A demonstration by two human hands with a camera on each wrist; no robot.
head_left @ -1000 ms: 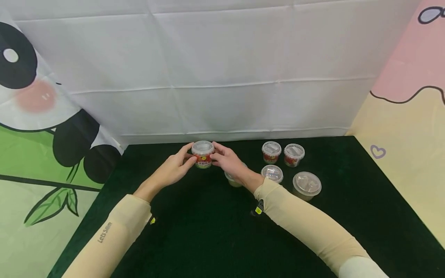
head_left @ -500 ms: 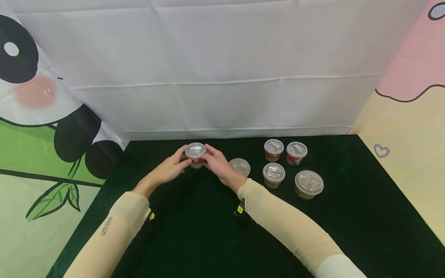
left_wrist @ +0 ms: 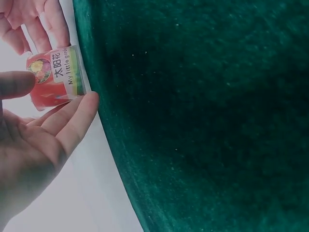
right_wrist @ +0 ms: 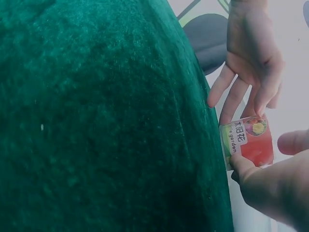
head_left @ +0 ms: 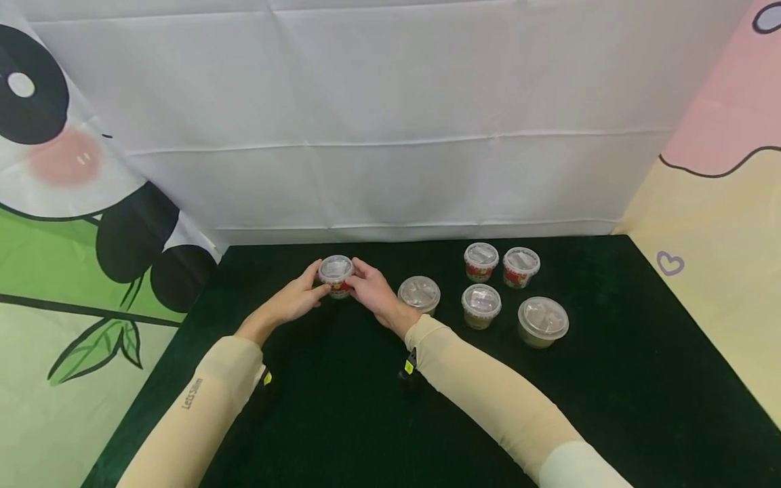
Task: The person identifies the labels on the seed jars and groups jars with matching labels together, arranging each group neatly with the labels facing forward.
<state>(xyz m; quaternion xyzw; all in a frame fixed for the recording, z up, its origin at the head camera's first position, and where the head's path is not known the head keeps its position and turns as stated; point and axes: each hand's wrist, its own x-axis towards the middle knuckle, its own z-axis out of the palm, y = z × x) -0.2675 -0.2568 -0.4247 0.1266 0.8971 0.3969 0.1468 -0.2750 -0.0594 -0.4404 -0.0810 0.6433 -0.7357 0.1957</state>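
Currently between the hands: a red-labelled cup (head_left: 335, 268), upright under a clear lid; whether it touches the desk, I cannot tell.
Left hand (head_left: 295, 298): at the cup's left side, grasping it with thumb and fingers.
Right hand (head_left: 377, 295): at its right side, grasping it too.
Other tubs: all right of the red-labelled cup; a clear-lidded tub (head_left: 421, 293) nearest, partly hidden by the right wrist, then a small clear tub (head_left: 481, 303), a wide tub (head_left: 543, 320) and two red tubs (head_left: 479, 270).
Desk (head_left: 335, 413): dark green, plush-looking, spreading around the cup.
Room: creased white cloth (head_left: 390, 122) behind the cup, panda print (head_left: 67, 163) to its left, pink-and-cream print (head_left: 720, 217) to its right.
Label (left_wrist: 58, 79): "太阳花" and "My little garden", with a flower picture; red, green towards the base.
Left sleeve (head_left: 213, 393): cream, reading "Lets Slim", nearer the wearer than the cup.
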